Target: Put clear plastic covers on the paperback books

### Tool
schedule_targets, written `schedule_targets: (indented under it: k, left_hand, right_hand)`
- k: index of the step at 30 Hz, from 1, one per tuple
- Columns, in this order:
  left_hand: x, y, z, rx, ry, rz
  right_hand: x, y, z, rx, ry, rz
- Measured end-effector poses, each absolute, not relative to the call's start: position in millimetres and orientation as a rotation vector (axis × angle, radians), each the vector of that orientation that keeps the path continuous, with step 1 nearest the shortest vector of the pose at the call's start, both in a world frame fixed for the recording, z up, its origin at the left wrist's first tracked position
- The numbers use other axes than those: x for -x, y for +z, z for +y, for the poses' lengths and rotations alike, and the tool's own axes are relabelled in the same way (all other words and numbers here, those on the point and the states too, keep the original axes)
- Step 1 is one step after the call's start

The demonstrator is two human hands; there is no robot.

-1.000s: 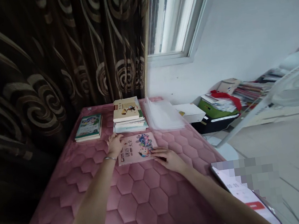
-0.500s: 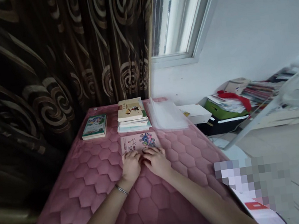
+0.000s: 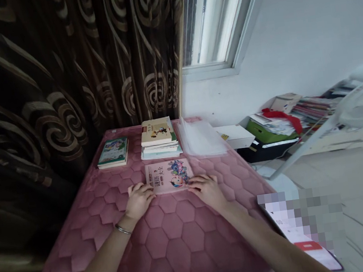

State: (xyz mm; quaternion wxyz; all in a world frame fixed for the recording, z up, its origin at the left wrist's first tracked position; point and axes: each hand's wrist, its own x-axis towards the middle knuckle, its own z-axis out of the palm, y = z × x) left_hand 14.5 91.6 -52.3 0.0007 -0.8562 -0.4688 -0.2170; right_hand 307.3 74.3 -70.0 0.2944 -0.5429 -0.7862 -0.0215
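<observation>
A pink book [image 3: 163, 176] with Chinese characters and cartoon figures on its cover lies flat on the pink table cover. At its lower left corner is my left hand [image 3: 139, 199], fingers bent and closed on the edge. My right hand [image 3: 207, 190] grips the lower right corner in the same way, with its fingertips over the cover's edge. Both hands rest low, and the book's underside is hidden. A metal bracelet [image 3: 123, 229] circles my left wrist.
Behind the pink book stands a stack of books [image 3: 158, 139]. Green-covered books [image 3: 113, 152] lie to its left, and clear plastic sheets [image 3: 202, 140] to its right. A white box [image 3: 235, 136], a fan [image 3: 322, 139] and a phone-like screen [image 3: 301, 236] are on the right.
My hands have moved apart from the middle of the book's near edge to its two lower corners. More of the cover shows now.
</observation>
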Motion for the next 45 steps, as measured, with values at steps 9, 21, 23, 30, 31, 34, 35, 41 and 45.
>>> schedule_targets:
  k: [9, 21, 23, 30, 31, 34, 35, 41, 45]
  left_hand:
    - [-6, -56, 95, 2.697, -0.66, -1.615]
    - [-23, -36, 77, 2.619, -0.466, -1.689]
    - [-43, -28, 65, 2.459, -0.387, -1.806]
    - [-107, -23, 42, 2.353, -0.172, -1.987]
    - [-111, -23, 41, 2.359, -0.171, -2.019]
    - [-116, -23, 39, 2.356, -0.201, -2.106]
    - [-116, -22, 38, 2.353, -0.214, -2.121]
    - [-110, -21, 41, 2.297, -0.264, -2.143]
    - [-101, -25, 51, 2.232, -0.292, -2.181]
  right_hand:
    - [-327, -76, 74, 1.514, 0.101, -2.053]
    - [-330, -41, 85, 1.616, 0.238, -2.282]
    - [-324, -30, 100, 1.646, 0.234, -2.332]
    - [-274, -29, 169, 1.672, 0.217, -2.452]
    - [-268, -29, 177, 1.67, 0.226, -2.468]
    - [-258, -29, 193, 1.678, 0.249, -2.504]
    - [-256, -29, 196, 1.687, 0.252, -2.509]
    - [-261, -26, 195, 1.803, 0.276, -2.463]
    - [-274, -29, 175, 1.925, 0.333, -2.385]
